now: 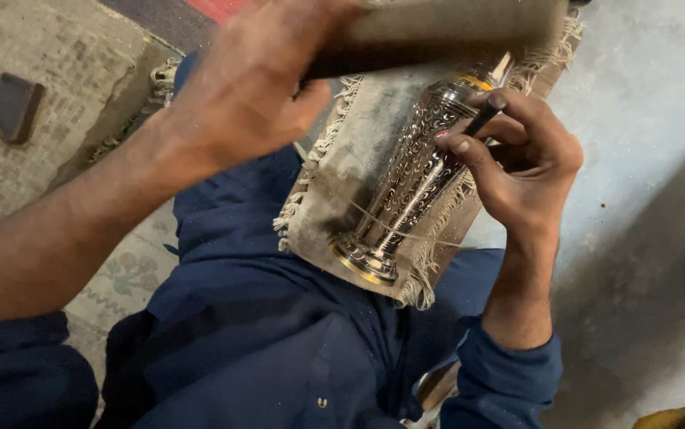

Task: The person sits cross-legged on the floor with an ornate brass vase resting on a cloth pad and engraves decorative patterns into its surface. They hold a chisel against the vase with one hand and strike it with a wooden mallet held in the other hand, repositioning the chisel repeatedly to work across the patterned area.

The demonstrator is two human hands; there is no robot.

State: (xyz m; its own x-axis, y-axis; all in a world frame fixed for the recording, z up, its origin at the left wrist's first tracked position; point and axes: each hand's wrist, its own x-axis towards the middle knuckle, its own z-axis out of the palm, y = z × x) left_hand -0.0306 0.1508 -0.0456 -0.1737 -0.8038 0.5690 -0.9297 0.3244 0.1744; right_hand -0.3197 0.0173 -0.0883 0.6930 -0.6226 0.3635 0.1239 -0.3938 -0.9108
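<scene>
Where the lap in dark blue trousers point(279, 334) fills the near part of the view, a fringed, dusty cloth pad point(342, 175) lies across the thighs, and on it rests a silver metal vase point(410, 179), tilted on its side with its flared, brass-edged foot toward the person. Its body is covered in fine engraved scrollwork and shines against the dull cloth. At its upper part, the right hand point(529, 171) is curled, fingers pinched round a thin dark engraving tool point(485, 119) whose tip meets the vase's surface. Farther up, the left hand point(251, 83) is clenched round a thick dark wooden mallet point(438, 32), raised above the vase.
</scene>
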